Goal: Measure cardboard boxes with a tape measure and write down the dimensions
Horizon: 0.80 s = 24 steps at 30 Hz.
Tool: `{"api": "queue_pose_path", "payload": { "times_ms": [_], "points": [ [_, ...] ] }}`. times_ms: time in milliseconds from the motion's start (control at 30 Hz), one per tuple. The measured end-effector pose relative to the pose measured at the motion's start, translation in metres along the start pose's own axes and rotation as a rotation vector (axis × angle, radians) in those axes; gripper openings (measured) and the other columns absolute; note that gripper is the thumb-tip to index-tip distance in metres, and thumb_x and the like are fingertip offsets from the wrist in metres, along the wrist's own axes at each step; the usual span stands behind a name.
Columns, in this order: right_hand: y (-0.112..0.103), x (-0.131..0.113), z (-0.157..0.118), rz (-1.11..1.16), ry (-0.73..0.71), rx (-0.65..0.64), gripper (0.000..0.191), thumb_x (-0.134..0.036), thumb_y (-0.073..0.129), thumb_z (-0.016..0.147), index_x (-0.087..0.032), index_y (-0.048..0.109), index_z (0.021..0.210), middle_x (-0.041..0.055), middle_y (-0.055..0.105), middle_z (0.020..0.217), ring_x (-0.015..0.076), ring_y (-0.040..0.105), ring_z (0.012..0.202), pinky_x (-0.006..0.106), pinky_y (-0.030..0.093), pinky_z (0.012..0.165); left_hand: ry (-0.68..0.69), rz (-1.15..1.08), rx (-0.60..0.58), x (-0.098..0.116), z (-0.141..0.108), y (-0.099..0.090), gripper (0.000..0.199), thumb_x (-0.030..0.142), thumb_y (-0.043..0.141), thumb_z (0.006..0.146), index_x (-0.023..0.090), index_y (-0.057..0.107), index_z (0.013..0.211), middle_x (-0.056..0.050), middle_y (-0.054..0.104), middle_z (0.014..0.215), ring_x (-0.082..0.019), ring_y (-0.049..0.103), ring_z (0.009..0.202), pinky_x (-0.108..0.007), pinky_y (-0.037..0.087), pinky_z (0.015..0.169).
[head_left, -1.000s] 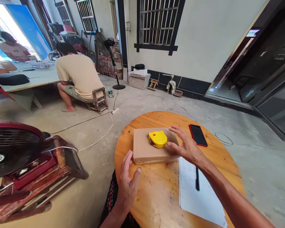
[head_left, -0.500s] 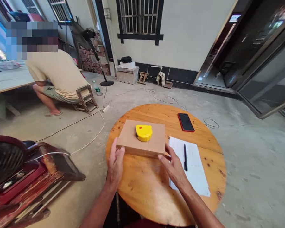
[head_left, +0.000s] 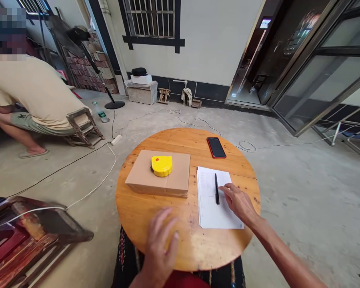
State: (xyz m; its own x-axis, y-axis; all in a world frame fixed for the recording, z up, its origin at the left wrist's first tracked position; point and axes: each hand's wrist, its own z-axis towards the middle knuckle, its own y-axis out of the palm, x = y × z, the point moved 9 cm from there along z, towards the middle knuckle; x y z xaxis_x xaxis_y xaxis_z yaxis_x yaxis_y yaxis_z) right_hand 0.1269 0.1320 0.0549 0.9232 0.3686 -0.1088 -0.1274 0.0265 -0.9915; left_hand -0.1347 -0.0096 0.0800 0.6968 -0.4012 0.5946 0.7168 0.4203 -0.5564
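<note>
My left hand (head_left: 161, 242), a little blurred, hovers over the near part of the round wooden table (head_left: 183, 250) with fingers apart and nothing in them. Beyond it lies a brown cardboard box (head_left: 138, 172), and a yellow tape measure (head_left: 162, 166) rests on its top. My right hand (head_left: 239, 202) reaches over a stack of white paper (head_left: 207, 216). Its fingertips are right beside a black pen (head_left: 217, 190) lying on the sheets, the fingers bent but not closed round it. Whether they touch the pen I cannot tell.
A phone with a red edge (head_left: 216, 147) lies at the table's far right. To the left a person (head_left: 39, 96) sits on a small wooden chair (head_left: 85, 128). Cables (head_left: 93, 190) run over the concrete floor. A wooden-framed red object (head_left: 33, 236) stands at the lower left.
Both hands have left the cardboard box. My left hand has drawn back toward me, and my right hand has moved right to the pen. The view has turned right.
</note>
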Motion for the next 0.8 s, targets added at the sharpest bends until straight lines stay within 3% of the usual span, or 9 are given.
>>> {"api": "queue_pose_path", "payload": {
  "times_ms": [100,200,300,400,500,567,633,700,800],
  "points": [
    [0.006,-0.016,0.002,-0.198,-0.219,-0.050,0.043,-0.002,0.043,0.089,-0.024,0.065,0.118,0.0110,0.068,0.107,0.0215,0.067,0.077,0.031,0.046,0.065,0.082,0.036,-0.311,0.028,-0.010,0.059,0.042,0.010,0.051,0.083,0.023,0.061,0.121,-0.009,0.051,0.144,-0.025,0.048,0.132,-0.043,0.048,0.105],
    [0.007,-0.032,0.006,-0.229,-0.370,-0.056,0.029,-0.005,0.048,0.090,-0.019,0.067,0.107,0.0136,0.066,0.111,0.0238,0.066,0.085,0.035,0.046,0.075,0.123,0.096,-0.526,0.039,-0.014,0.101,0.052,0.014,0.056,0.082,0.023,0.056,0.133,-0.008,0.041,0.154,-0.029,0.039,0.141,-0.049,0.043,0.111],
    [0.005,-0.037,0.008,-0.182,-0.441,-0.058,0.022,-0.006,0.049,0.091,-0.019,0.067,0.094,0.0125,0.065,0.117,0.0222,0.065,0.086,0.034,0.046,0.076,0.164,0.139,-0.619,0.041,-0.013,0.123,0.055,0.025,0.059,0.086,0.023,0.051,0.140,-0.008,0.038,0.156,-0.030,0.034,0.144,-0.052,0.037,0.115],
    [0.001,-0.033,0.008,-0.115,-0.458,-0.036,0.021,-0.005,0.051,0.089,-0.020,0.066,0.091,0.0077,0.068,0.106,0.0174,0.064,0.074,0.030,0.045,0.071,0.198,0.190,-0.639,0.037,-0.014,0.133,0.052,0.030,0.057,0.090,0.022,0.050,0.141,-0.008,0.041,0.155,-0.031,0.035,0.144,-0.054,0.034,0.116],
    [-0.017,-0.016,0.007,-0.047,-0.345,0.049,0.019,-0.009,0.050,0.088,-0.020,0.065,0.087,0.0051,0.069,0.081,0.0173,0.062,0.063,0.030,0.044,0.064,0.222,0.232,-0.613,0.034,-0.017,0.136,0.048,0.030,0.055,0.092,0.023,0.052,0.139,-0.008,0.043,0.154,-0.029,0.036,0.143,-0.054,0.033,0.116],
    [-0.043,0.003,0.002,-0.019,-0.190,0.170,0.023,-0.013,0.043,0.093,-0.018,0.065,0.096,0.0084,0.071,0.082,0.0203,0.064,0.066,0.032,0.046,0.065,0.233,0.247,-0.592,0.032,-0.020,0.136,0.046,0.029,0.055,0.092,0.023,0.053,0.138,-0.007,0.043,0.153,-0.029,0.036,0.143,-0.053,0.032,0.117],
    [-0.079,0.030,-0.014,0.123,0.033,0.381,0.027,-0.021,0.038,0.098,-0.017,0.063,0.107,0.0108,0.072,0.089,0.0211,0.065,0.070,0.034,0.048,0.067,0.244,0.254,-0.582,0.031,-0.024,0.134,0.046,0.028,0.055,0.092,0.022,0.054,0.137,-0.006,0.044,0.153,-0.028,0.036,0.143,-0.052,0.031,0.118],
    [-0.108,0.063,-0.044,0.504,0.269,0.643,0.024,-0.034,0.048,0.097,-0.020,0.065,0.105,0.0066,0.071,0.086,0.0185,0.063,0.064,0.033,0.049,0.063,0.262,0.260,-0.592,0.030,-0.028,0.131,0.047,0.026,0.055,0.091,0.022,0.053,0.137,-0.006,0.044,0.153,-0.028,0.036,0.143,-0.053,0.032,0.117],
    [-0.102,0.086,-0.087,1.070,0.424,0.833,0.031,-0.047,0.052,0.094,-0.020,0.069,0.094,0.0043,0.069,0.085,0.0152,0.060,0.058,0.030,0.045,0.055,0.291,0.268,-0.610,0.030,-0.033,0.126,0.047,0.022,0.053,0.090,0.021,0.053,0.138,-0.008,0.043,0.153,-0.029,0.036,0.143,-0.054,0.035,0.115]
  ]
}}
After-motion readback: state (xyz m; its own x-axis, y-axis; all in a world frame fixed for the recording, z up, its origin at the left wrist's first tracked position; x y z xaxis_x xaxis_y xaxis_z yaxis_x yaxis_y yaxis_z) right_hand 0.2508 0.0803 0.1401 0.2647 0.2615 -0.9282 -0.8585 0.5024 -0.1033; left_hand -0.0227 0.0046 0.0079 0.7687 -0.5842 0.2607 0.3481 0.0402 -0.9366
